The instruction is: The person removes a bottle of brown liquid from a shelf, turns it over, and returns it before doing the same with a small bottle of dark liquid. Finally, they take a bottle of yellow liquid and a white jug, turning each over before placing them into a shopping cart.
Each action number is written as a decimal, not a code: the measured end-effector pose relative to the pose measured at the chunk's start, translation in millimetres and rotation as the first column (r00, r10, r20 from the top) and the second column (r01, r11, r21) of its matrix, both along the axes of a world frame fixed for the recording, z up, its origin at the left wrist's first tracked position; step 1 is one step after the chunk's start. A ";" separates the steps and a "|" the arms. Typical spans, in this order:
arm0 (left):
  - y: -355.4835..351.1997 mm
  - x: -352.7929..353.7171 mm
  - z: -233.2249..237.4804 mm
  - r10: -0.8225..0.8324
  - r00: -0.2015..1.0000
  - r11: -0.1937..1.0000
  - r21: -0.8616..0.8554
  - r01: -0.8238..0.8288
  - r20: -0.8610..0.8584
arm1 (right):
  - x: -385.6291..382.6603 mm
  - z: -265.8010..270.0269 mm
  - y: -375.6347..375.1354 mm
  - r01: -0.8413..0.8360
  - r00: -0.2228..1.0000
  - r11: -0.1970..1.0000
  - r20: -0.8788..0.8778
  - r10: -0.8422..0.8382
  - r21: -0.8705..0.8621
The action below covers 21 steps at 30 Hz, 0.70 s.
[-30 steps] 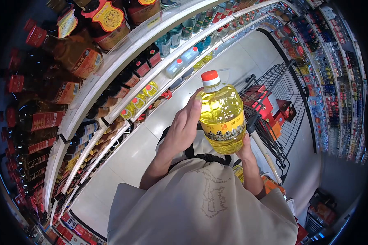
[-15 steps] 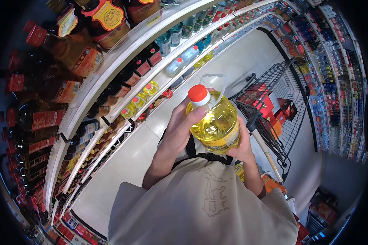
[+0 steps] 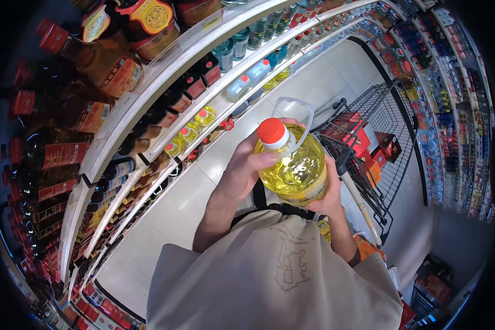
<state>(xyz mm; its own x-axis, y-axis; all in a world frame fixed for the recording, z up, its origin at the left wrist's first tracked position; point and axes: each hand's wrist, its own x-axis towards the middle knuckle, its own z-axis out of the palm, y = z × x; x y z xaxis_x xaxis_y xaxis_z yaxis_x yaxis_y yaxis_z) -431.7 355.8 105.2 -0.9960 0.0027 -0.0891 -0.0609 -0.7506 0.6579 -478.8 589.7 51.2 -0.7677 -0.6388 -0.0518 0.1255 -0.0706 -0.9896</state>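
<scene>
Both hands hold a large clear bottle of yellow cooking oil (image 3: 301,170) in front of my body. Its red cap (image 3: 271,131) tips toward the upper left, and a clear loop handle (image 3: 308,113) stands out from the neck. My left hand (image 3: 247,165) is closed around the neck side, its thumb just below the white collar. My right hand (image 3: 331,190) grips the lower right side near the base. Part of a yellow label shows low on the bottle; the fingers behind it are mostly hidden.
A wire shopping cart (image 3: 390,132) with red boxes (image 3: 353,135) stands on the right, its handle (image 3: 360,206) close to my right arm. Shelves (image 3: 121,118) of dark bottles curve along the left. More stocked shelves (image 3: 451,104) line the far right. Yellow oil bottles (image 3: 188,133) sit on a lower shelf.
The bottle has turned in my hands, so less of its front label shows. Bottle and hands have shifted slightly right. Both hands keep their hold.
</scene>
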 end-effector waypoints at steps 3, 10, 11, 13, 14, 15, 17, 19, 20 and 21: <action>-0.2 0.3 -0.7 0.003 1.000 1.000 0.003 -0.003 0.004 | 0.1 0.2 -0.1 -0.013 1.000 1.000 -0.010 0.013 0.015; 1.9 -2.5 -9.0 0.003 0.999 0.999 -0.041 -0.001 0.038 | 3.1 4.2 0.4 0.021 0.999 0.999 -0.031 -0.020 0.032; 3.6 -2.3 -11.4 0.003 0.999 0.999 -0.043 -0.001 0.039 | 3.7 7.1 0.5 0.036 0.998 0.998 -0.053 -0.034 0.047; 7.8 -1.9 -16.1 0.096 0.995 0.994 0.058 -0.094 -0.039 | 4.4 18.9 -0.4 0.047 0.994 0.995 -0.104 -0.038 0.085; 10.2 -2.2 -18.1 0.095 0.995 0.994 0.057 -0.093 -0.038 | 4.5 25.3 -0.6 0.061 0.987 0.990 -0.154 -0.041 0.127; 12.8 -2.8 -20.0 0.120 0.991 0.990 0.079 -0.115 -0.064 | 4.2 30.5 -1.2 0.062 0.987 0.990 -0.154 -0.042 0.126; 19.1 -5.1 -18.5 0.199 0.975 0.979 0.065 -0.193 -0.099 | 3.1 39.3 -2.6 0.072 0.977 0.979 -0.213 -0.030 0.189; 25.6 -5.3 -18.7 0.276 0.957 0.960 0.071 -0.271 -0.086 | 1.6 45.4 -6.8 0.088 0.975 0.980 -0.219 -0.048 0.177; 27.7 -4.3 -20.0 0.354 0.933 0.934 0.077 -0.349 -0.072 | 1.8 46.9 -9.2 0.103 0.973 0.981 -0.223 -0.064 0.165; 25.8 -1.3 -25.7 0.337 0.940 0.941 0.036 -0.335 -0.050 | 3.5 46.1 -12.5 0.105 0.972 0.981 -0.225 -0.066 0.164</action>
